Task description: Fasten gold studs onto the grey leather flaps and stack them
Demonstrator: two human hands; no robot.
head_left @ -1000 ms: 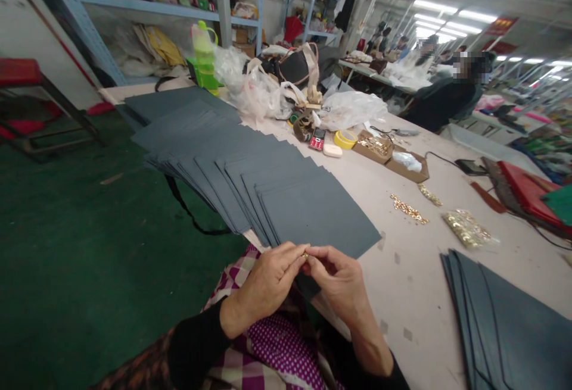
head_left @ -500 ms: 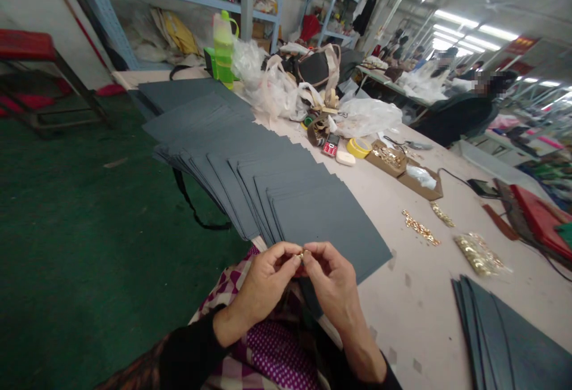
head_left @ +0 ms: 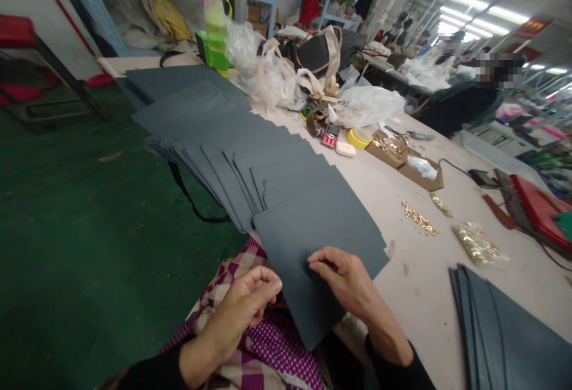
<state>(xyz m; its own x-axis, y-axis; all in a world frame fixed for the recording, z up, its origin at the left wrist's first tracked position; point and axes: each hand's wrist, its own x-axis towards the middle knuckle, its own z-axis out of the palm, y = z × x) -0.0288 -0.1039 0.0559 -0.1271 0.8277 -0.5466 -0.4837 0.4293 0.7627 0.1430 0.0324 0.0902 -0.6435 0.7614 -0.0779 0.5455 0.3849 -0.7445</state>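
1. The hands, together half a second ago, are now apart: the left hand (head_left: 243, 303) is loosely curled, the right hand (head_left: 346, 277) has thumb and fingertips close together. Whether either has hold of a small gold piece, I cannot tell.
2. The front grey sheet (head_left: 297, 247) has slid toward the person, its near corner past the edge of the surface (head_left: 422, 306).
3. That likely leaves it better placed for handling than the fanned sheets (head_left: 201, 125).

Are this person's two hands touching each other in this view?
No, the left hand and right hand are apart, with part of a dark grey sheet visible in the gap between them.
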